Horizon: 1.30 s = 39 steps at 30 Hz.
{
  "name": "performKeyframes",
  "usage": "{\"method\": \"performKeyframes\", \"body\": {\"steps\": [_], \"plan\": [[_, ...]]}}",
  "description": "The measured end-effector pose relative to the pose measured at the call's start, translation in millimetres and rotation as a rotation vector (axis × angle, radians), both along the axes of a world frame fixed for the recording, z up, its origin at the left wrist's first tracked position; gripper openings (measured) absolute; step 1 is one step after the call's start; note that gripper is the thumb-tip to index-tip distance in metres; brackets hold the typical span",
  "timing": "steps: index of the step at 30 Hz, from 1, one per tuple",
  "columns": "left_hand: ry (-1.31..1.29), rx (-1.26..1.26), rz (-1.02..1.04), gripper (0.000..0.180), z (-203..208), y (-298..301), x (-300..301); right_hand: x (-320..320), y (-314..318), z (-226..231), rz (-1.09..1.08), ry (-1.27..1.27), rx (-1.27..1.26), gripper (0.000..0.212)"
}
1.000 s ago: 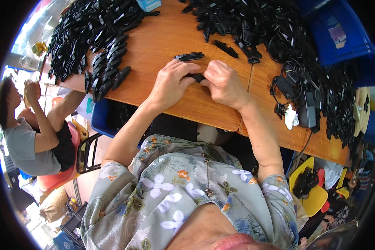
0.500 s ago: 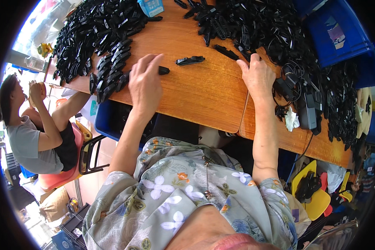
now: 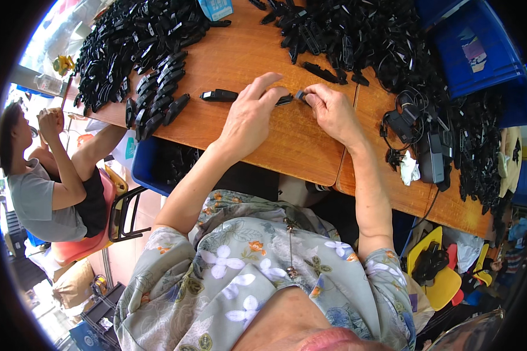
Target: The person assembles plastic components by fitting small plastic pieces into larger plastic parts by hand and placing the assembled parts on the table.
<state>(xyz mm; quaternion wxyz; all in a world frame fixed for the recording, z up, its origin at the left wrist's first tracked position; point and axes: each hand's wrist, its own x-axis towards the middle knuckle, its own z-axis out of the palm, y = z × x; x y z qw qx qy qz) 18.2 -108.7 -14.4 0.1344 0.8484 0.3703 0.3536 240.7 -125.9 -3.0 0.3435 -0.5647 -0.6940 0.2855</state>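
Observation:
My left hand [image 3: 247, 121] is over the middle of the wooden table, its fingers curled around a slim black plastic part [image 3: 284, 100] whose end shows beyond the fingertips. Facing it, my right hand [image 3: 335, 114] pinches a small dark grey piece [image 3: 300, 95] between thumb and forefinger. The two hands are close together, a narrow gap between their fingertips. Another elongated black plastic part [image 3: 216, 95] lies on the table just left of my left hand. Farther left, similar parts [image 3: 158, 96] sit in slanting rows in front of a big heap.
Loose black parts [image 3: 351, 35] form a heap at the back right. Chargers and cables [image 3: 430, 146] lie at the right, beside blue crates [image 3: 480, 52]. A blue bin [image 3: 146, 167] stands below the table's left edge. Another person [image 3: 52, 187] sits at the left.
Both hands have moved toward each other: the left to the right, the right to the left, away from the heap. A grey piece now shows in my right fingers.

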Motion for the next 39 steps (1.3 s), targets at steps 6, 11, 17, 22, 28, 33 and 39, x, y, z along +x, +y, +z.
{"method": "performKeyframes", "body": {"steps": [6, 11, 17, 22, 28, 33, 39], "plan": [[-0.053, -0.05, 0.157, 0.032, -2, -11, -15, 6, 0, -2, -0.116, -0.248, 0.214, 0.022], [-0.072, -0.052, 0.112, 0.03, -3, -9, -15, 2, 1, -9, 0.056, -0.257, 0.401, 0.02], [-0.116, -0.118, 0.057, 0.03, -3, -8, -16, -11, -2, -4, 0.188, -0.214, 0.368, 0.019], [-0.129, -0.154, 0.01, 0.031, -4, -3, -12, -11, 1, -1, 0.232, -0.282, 0.418, 0.018], [-0.172, -0.147, 0.005, 0.032, -5, -6, -10, -25, 3, -7, 0.259, -0.275, 0.431, 0.019], [0.206, 0.2, 0.271, 0.03, 0, -1, -35, 7, 13, -7, -0.257, -0.394, 0.617, 0.014], [0.139, 0.246, 0.377, 0.034, 9, 25, -39, 25, 14, -8, -0.396, -0.623, 0.352, 0.015]]}}
